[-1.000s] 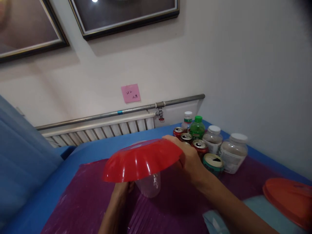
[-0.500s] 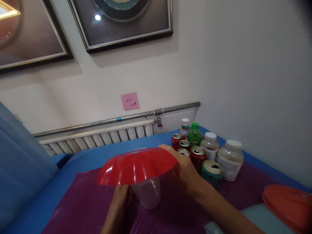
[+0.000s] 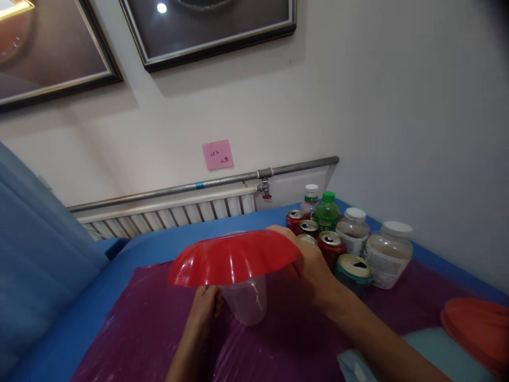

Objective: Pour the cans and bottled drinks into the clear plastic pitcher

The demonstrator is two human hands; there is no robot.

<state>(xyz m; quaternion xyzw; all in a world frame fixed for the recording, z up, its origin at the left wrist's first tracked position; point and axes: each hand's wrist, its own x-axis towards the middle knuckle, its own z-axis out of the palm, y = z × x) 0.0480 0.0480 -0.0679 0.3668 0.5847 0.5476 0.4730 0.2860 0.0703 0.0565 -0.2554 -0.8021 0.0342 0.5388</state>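
A red fluted plastic dish (image 3: 234, 260) is tilted over the top of a clear plastic cup (image 3: 250, 302) in the middle of the view. My right hand (image 3: 306, 265) grips the dish at its right edge, with the fingertips hidden behind it. Under the left side of the rim, my left hand (image 3: 207, 302) is closed against the cup's upper left side. The dish hides part of its grip. The cup is close above the purple plastic sheet (image 3: 147, 313); whether it touches the sheet I cannot tell.
To the right stand several drink cans (image 3: 353, 270), a green bottle (image 3: 327, 212), a white-capped bottle (image 3: 310, 199) and two clear jars (image 3: 388, 257). An orange-red plastic item (image 3: 477, 329) lies at the right on light blue material (image 3: 433, 347). A radiator (image 3: 191, 212) runs along the wall.
The camera view has shifted slightly, so most things sit a little further right and higher. Both hands keep their places at the dish and cup.
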